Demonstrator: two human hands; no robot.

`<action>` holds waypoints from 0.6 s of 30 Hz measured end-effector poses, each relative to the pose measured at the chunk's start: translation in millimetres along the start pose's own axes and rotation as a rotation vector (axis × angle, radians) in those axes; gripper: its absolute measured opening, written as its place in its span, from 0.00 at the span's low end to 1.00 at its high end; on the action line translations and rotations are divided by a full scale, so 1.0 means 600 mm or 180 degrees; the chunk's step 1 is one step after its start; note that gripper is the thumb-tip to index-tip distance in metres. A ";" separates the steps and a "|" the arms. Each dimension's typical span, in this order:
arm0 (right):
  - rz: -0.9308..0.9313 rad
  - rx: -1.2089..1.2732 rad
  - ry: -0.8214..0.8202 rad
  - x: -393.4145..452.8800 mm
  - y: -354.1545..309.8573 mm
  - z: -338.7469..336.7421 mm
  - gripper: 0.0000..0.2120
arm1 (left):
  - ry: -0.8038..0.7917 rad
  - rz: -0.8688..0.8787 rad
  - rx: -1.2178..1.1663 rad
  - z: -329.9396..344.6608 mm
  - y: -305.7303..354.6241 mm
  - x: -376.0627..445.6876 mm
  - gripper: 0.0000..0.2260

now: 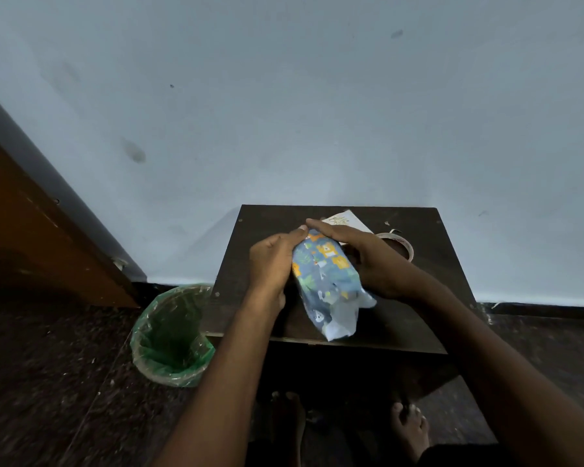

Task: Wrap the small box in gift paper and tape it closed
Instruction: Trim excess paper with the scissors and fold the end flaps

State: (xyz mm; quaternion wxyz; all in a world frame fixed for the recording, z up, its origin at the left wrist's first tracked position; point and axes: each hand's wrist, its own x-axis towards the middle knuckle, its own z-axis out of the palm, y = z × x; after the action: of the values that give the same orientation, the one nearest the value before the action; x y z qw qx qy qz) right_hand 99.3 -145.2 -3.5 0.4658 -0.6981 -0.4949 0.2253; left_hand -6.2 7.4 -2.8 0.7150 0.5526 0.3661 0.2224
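a pale blue wall (317, 112) rises behind a small dark wooden table (415, 298) pushed up against it, the floor around it dark and speckled. on the tabletop sits the box, hidden inside its gift paper (327, 281), a blue sheet printed with little orange and green animals. the parcel lies lengthwise toward the person, its near end hanging loose and unfolded just over the table's front edge. the left hand (272, 264) cups the parcel's left side, fingers curled round the paper up to the far end. the right hand (368, 256) lies over the right side, fingers bent and gripping the wrap, its fingertips meeting the left hand's at the far end. just beyond the right wrist a roll of tape (400, 246) rests on the table, and a white slip of printed paper (346, 221) peeks out behind the hands. left of the table a bin with a green liner (171, 335) stands on the floor. bare toes (410, 419) show below the table.
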 end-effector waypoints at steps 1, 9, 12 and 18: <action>0.0081 0.0167 -0.0049 0.000 0.004 0.001 0.41 | 0.0048 -0.0299 -0.0278 -0.002 -0.002 0.005 0.11; 0.0221 0.1031 0.0914 0.000 -0.001 0.062 0.33 | 0.0367 -0.1279 -0.1674 0.000 -0.009 0.024 0.13; 0.0136 0.1139 0.1427 0.007 -0.002 0.087 0.25 | 0.0619 -0.1181 -0.1584 -0.005 -0.016 0.031 0.17; 0.0084 0.1047 0.1162 0.012 -0.009 0.107 0.32 | 0.1045 -0.0883 -0.1057 0.012 -0.033 0.007 0.15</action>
State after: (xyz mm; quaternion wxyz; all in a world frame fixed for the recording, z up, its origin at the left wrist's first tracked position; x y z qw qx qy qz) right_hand 49.8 -111.1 -27.5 0.6519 -0.6484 -0.3500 0.1791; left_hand 0.5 0.3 -21.7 0.7505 0.3288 0.5078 0.2659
